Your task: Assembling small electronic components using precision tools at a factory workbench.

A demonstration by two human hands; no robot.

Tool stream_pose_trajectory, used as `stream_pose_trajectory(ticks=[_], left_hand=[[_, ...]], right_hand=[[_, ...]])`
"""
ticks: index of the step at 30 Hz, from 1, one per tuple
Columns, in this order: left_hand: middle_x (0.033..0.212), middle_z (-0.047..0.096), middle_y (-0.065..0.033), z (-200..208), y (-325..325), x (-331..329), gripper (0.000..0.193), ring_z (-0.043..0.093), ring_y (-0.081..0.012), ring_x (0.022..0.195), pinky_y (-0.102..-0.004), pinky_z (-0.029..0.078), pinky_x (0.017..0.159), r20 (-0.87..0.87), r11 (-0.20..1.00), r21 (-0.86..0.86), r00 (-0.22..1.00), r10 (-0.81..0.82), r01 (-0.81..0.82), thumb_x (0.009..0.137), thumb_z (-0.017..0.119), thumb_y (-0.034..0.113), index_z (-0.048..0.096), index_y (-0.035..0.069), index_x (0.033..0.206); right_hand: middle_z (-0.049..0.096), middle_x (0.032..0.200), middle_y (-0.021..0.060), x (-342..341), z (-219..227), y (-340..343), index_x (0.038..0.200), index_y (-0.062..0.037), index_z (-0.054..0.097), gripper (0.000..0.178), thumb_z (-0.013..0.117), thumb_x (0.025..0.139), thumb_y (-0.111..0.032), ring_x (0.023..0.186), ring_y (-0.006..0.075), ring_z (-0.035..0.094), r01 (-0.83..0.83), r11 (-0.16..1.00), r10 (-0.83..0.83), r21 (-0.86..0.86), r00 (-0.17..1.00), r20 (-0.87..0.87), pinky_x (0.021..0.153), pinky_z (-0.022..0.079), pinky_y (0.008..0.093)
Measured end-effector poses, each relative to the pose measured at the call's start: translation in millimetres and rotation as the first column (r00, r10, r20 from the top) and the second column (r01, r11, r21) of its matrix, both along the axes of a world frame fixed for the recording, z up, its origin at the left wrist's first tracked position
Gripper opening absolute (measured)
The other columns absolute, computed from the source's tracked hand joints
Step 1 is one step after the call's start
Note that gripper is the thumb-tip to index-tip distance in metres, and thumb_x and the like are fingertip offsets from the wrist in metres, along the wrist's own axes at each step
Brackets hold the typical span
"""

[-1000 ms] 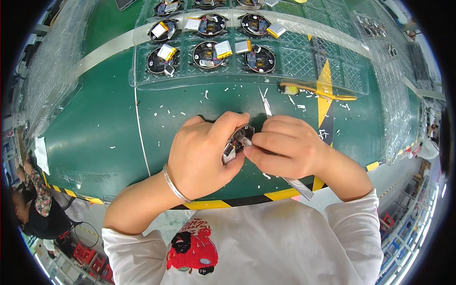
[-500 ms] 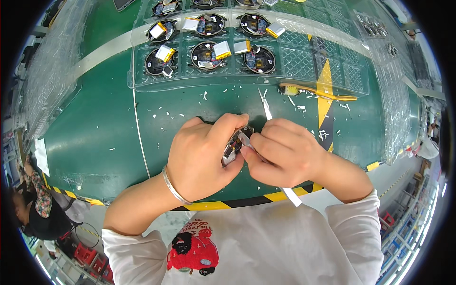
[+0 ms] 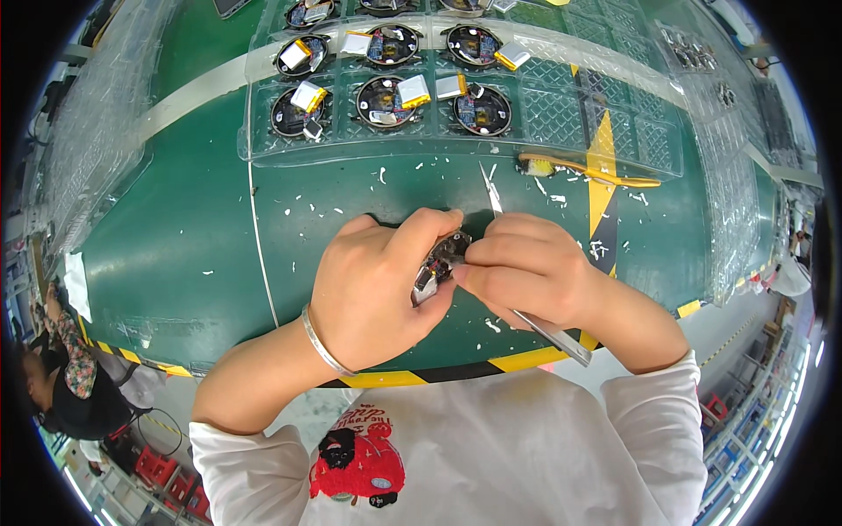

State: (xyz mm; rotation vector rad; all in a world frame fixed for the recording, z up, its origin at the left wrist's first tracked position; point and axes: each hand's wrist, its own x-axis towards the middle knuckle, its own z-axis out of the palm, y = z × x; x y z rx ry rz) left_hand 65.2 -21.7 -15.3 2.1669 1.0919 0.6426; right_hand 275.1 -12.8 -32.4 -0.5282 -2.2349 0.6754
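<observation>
My left hand [image 3: 373, 285] is closed around a small round watch case [image 3: 438, 263], tilted, with its open inside and small electronic parts facing my right hand. Most of the case's rim is hidden by my fingers. My right hand [image 3: 531, 272] grips metal tweezers [image 3: 561, 340] across the palm; their pointed end [image 3: 492, 195] sticks out beyond the knuckles, away from the watch case. The right thumb and forefinger meet at the case's inner parts; whether they pinch something small there I cannot tell.
Beyond my hands a clear plastic tray [image 3: 561, 110] holds several open watch cases [image 3: 481, 110] with silver batteries [image 3: 413, 91]. A yellow-handled brush [image 3: 605, 175] lies before it. White scraps [image 3: 598, 250] dot the green table mat [image 3: 193, 237]. A person [image 3: 83, 386] is at the far left.
The tweezers have turned in my right hand, so their broad rear end now shows further right. My right fingertips have shifted slightly at the watch case. My left hand has hardly moved.
</observation>
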Motion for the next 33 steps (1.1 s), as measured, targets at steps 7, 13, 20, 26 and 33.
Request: stream_pose_trajectory(ticks=[7, 13, 20, 26, 33], left_hand=[[0.084, 0.07, -0.0065, 0, -1, 0, 0.047, 0.066, -0.0247, 0.069, -0.0349, 0.045, 0.064, 0.002, 1.0, 0.009, 1.0, -0.001, 0.001, 0.07, 0.074, 0.008, 0.057, 0.007, 0.113], [0.082, 0.07, -0.0059, -1, -4, 1, 0.046, 0.066, -0.0245, 0.068, -0.0349, 0.045, 0.063, -0.015, 1.0, 0.018, 1.0, 0.021, -0.021, 0.069, 0.074, 0.007, 0.058, 0.007, 0.112], [0.079, 0.069, -0.0056, -2, 0, 2, 0.044, 0.066, -0.025, 0.068, -0.0351, 0.045, 0.064, -0.014, 1.0, 0.001, 0.999, 0.028, -0.028, 0.069, 0.074, 0.008, 0.058, 0.007, 0.111], [0.084, 0.07, -0.007, 9, -4, -3, 0.047, 0.065, -0.0283, 0.07, -0.0383, 0.045, 0.067, -0.035, 1.0, -0.005, 0.999, 0.025, -0.025, 0.069, 0.074, 0.009, 0.059, 0.008, 0.113], [0.097, 0.069, -0.0178, 16, -12, -3, 0.042, 0.067, -0.0365, 0.083, -0.0395, 0.053, 0.072, -0.131, 0.993, -0.099, 0.99, 0.057, -0.07, 0.075, 0.077, 0.011, 0.062, 0.004, 0.114]], right_hand=[[0.06, 0.082, 0.0131, 1, -2, 4, 0.083, 0.0031, 0.065, 0.016, 0.073, 0.069, 0.002, 0.06, 0.0252, 0.055, 0.011, 0.998, -0.011, 0.067, 1.0, 0.007, 0.051, 0.044, 0.0333], [0.06, 0.084, 0.0121, -7, -1, -6, 0.078, 0.0014, 0.063, 0.016, 0.072, 0.066, -0.003, 0.061, 0.0222, 0.054, 0.069, 0.947, -0.093, 0.314, 0.994, 0.062, 0.051, 0.044, 0.0318], [0.061, 0.082, 0.0102, -6, 3, -5, 0.076, -0.001, 0.061, 0.015, 0.073, 0.068, 0.001, 0.061, 0.0208, 0.055, 0.084, 0.97, -0.116, 0.23, 0.985, 0.129, 0.052, 0.045, 0.032], [0.068, 0.083, 0.0103, -4, 14, -5, 0.087, -0.004, 0.068, 0.011, 0.072, 0.079, 0.003, 0.073, 0.0236, 0.067, 0.109, 0.818, -0.182, -0.565, 0.981, -0.073, 0.062, 0.052, 0.03], [0.048, 0.078, 0.0105, -15, -15, -11, 0.081, -0.0048, 0.05, 0.015, 0.063, 0.076, -0.008, 0.073, 0.0317, 0.054, 0.083, 0.994, -0.088, -0.065, 0.992, -0.093, 0.063, 0.045, 0.0408]])
